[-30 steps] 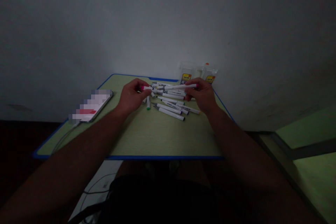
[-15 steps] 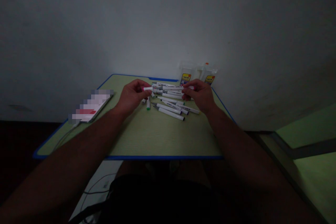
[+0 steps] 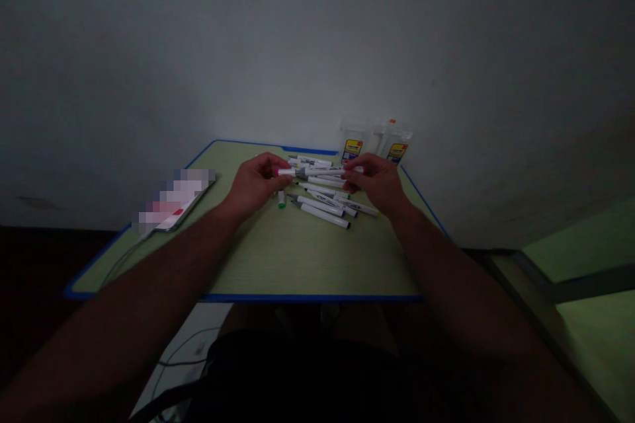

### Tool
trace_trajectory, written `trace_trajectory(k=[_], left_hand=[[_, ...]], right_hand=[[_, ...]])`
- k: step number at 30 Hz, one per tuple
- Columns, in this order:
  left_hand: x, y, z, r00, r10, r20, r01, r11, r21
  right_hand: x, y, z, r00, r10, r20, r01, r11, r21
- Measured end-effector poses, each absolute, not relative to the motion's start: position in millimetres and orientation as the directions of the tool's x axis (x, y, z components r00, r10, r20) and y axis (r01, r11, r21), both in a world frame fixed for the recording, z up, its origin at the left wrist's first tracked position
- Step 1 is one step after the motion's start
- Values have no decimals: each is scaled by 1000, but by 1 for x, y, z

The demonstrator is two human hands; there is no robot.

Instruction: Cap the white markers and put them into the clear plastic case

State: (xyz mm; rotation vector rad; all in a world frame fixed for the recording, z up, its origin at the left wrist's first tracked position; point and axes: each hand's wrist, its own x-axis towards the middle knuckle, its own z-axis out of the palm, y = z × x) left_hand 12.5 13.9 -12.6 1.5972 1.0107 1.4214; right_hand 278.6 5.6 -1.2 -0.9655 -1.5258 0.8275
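Left hand (image 3: 252, 186) pinches a stubby pink-ended cap (image 3: 286, 172), right hand (image 3: 380, 182) a slim, cylindrical marker (image 3: 325, 172).

From where I stand I can't read a single word. At the back of the desk (image 3: 297, 261), the two clear cases (image 3: 353, 129) each carry a label (image 3: 352, 147), mostly yellow, with a dark line of lettering and a small red patch near the upper right corner, all too small for me to decipher. Some white markers (image 3: 325, 201) lying on the desk show dark print along their barrels, equally illegible. The phone (image 3: 179, 199) has its screen blurred into coarse squares.
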Motion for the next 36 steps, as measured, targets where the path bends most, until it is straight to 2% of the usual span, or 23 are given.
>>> trace_trajectory(k=[13, 29, 36], left_hand=[[15, 12, -13, 72, 904, 421, 120, -427, 896], [17, 9, -10, 52, 914, 402, 108, -405, 908], [15, 13, -14, 50, 904, 424, 106, -427, 898]], right_hand=[[280, 6, -3, -207, 900, 384, 68, 405, -912], [282, 2, 0, -235, 925, 299, 95, 328, -940], [282, 5, -2, -235, 922, 307, 113, 340, -934]])
